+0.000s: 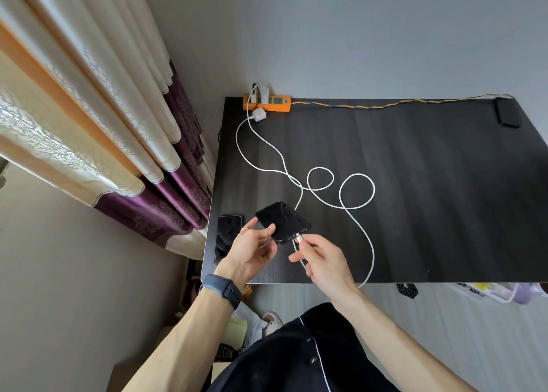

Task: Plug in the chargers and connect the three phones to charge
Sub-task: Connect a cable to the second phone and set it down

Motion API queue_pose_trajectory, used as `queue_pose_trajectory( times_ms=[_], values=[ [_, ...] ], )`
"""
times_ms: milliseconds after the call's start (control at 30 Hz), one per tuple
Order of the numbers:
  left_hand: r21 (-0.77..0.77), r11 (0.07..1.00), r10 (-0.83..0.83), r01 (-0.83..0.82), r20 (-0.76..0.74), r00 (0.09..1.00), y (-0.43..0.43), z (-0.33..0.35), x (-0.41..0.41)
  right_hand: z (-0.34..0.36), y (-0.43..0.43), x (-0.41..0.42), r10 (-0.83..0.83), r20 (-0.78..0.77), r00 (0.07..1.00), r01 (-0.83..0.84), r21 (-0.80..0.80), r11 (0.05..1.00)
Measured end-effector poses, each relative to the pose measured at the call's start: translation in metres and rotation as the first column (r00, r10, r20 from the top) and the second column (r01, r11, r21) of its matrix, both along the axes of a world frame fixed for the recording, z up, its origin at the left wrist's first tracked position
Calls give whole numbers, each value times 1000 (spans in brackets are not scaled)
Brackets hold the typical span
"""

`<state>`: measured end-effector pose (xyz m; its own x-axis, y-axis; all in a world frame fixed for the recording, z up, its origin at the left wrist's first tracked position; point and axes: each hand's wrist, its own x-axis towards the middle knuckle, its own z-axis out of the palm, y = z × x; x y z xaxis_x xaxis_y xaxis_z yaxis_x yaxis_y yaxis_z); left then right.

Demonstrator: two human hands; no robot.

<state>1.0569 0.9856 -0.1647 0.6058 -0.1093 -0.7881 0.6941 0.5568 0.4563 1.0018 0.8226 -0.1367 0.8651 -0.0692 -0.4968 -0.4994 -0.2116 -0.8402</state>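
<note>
Left hand [252, 248] grips black phone [283, 222]; right hand [321, 261] pinches cable plug [299, 238] at its port

phone [283, 221] black | cable [357, 190] white | power strip [267, 103] orange | table [430, 199] dark

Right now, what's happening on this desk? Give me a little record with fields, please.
Left hand: holds black phone tilted above the dark table
Right hand: pinches white cable plug at that phone's bottom port; seating unclear
Second phone: flat near the table's left edge, no cable
Power strip: orange, far left corner, one white charger plugged in
Loose charger: lies beside the strip, cable attached
Far right corner: dark flat device, possibly the third phone
</note>
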Motion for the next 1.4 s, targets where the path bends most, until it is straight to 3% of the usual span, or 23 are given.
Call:
queue_pose_trajectory(
  times_ms=[133, 533, 733, 833, 900, 967, 1067, 1133, 1300, 1400],
  values=[
    [62, 998, 13, -16, 52, 999, -3, -1, -3, -1, 3, 2, -8, -36, 999, 6, -52, 999],
    [184, 982, -84, 43, 219, 972, -1, 1, -8, -8, 6, 4, -42, -126, 991, 42, -6, 999],
    [267, 962, -129, 57, 258, 957, -3, -6, -10, -16, 8, -1, -80, -178, 981, 98, 93, 991],
    [304, 950, -147, 66, 254, 956, -1, -18, -13, -28, 5, -3, -5, -192, 981, 23, 89, 996],
    [335, 936, -198, 108, 249, 948, 4, -26, -14, -38, 0, -5, 142, -200, 970, -134, 51, 990],
    [410, 896, -276, 169, 218, 936, 11, -36, -12, -50, -8, -4, 358, -271, 893, -389, -69, 919],
    [494, 830, -354, 261, 103, 930, 21, -61, -8, -77, -22, -2, 544, -432, 719, -689, -337, 641],
    [541, 779, -396, 319, 29, 918, 24, -83, -6, -95, -27, -1, 578, -470, 667, -745, -418, 520],
    [561, 760, -384, 329, -22, 923, 24, -132, -12, -119, -24, 0, 625, -433, 649, -738, -558, 379],
    [623, 702, -409, 345, -44, 911, 20, -137, -12, -126, -21, 5, 645, -421, 638, -722, -617, 312]
  ],
)
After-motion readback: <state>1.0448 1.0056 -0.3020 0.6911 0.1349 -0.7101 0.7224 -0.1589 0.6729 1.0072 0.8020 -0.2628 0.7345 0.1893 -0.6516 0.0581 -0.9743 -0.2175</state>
